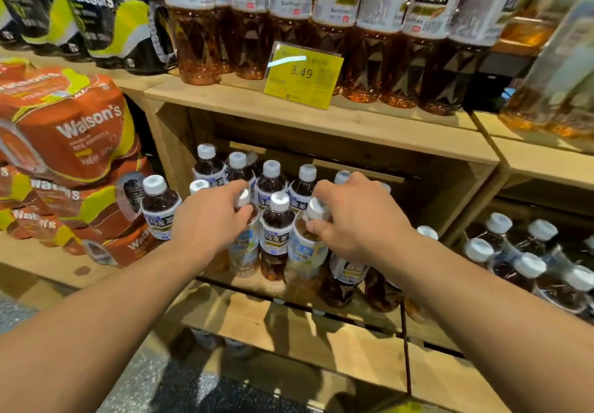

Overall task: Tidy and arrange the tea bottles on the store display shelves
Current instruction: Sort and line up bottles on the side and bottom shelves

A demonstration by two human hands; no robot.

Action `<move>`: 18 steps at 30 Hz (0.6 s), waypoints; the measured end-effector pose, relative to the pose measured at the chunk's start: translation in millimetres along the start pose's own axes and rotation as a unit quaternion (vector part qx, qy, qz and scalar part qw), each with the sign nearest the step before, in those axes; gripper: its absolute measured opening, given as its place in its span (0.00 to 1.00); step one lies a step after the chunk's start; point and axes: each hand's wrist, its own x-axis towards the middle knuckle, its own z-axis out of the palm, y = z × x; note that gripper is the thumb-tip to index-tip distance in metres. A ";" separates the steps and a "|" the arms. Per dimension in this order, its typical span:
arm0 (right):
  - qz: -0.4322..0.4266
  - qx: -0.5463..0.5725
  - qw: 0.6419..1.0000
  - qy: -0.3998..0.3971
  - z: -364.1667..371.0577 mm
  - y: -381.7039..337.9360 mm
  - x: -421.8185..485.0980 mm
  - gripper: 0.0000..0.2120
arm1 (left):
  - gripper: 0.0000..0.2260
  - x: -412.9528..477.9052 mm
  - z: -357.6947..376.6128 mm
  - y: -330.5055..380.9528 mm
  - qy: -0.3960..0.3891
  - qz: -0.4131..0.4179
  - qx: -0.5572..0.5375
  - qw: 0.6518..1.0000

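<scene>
Below the yellow 3.49 price tag (303,75), white-capped 乌龙茶 tea bottles (278,229) stand clustered. The left hand (210,216) curls round one bottle (246,247) at the neck; the right hand (350,216) grips its neighbour (307,248). Watson's packs (74,130) lie left of the tag.

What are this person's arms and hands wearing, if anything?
Nothing visible. The left hand and right hand are bare: no gloves, rings, watch or bracelet. No sleeves show anywhere up to the frame edge.

wooden crate shelving (321,126) (pale planks), dark speckled floor (180,390) below
</scene>
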 end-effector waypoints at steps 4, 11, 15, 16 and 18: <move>0.017 0.039 0.999 -0.001 -10.3 3.2 -15.0 0.17 | 0.17 8.1 -19.7 19.9 0.026 0.022 0.055 0.998; 0.024 0.087 0.995 -0.047 -15.9 31.4 -52.4 0.17 | 0.13 -12.6 -31.1 110.0 0.067 0.233 -0.076 0.967; 0.061 0.128 0.989 -0.045 -9.3 56.4 -84.7 0.20 | 0.15 -35.8 -10.4 155.0 0.016 0.262 -0.152 0.953; 0.076 0.135 0.987 -0.040 -5.2 64.4 -93.6 0.20 | 0.14 -40.2 -5.3 163.1 0.010 0.270 -0.164 0.949; 0.097 0.149 0.984 -0.021 4.5 79.5 -112.0 0.20 | 0.14 -48.0 5.2 180.0 -0.006 0.305 -0.181 0.935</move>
